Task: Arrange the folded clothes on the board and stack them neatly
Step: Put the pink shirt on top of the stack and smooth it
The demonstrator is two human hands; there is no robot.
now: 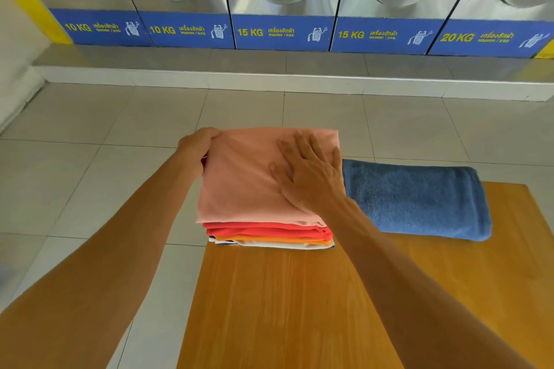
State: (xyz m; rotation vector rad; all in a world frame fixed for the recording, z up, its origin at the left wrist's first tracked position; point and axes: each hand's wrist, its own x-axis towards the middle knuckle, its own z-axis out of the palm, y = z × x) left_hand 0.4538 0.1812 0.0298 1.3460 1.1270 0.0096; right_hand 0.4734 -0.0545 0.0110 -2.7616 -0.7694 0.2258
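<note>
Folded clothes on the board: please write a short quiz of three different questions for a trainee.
1. True or false: the right hand lies flat on the pink garment.
2. Which item lies beside the stack? A) blue folded towel B) green basket
3. Where does the left hand grip the pink garment?

Key: 1 true; 2 A; 3 at its far left corner.

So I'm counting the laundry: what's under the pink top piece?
Under the pink folded cloth, edges of red, orange and white folded layers show. How many garments those layers are, and their covered remainder, can't be told.
</note>
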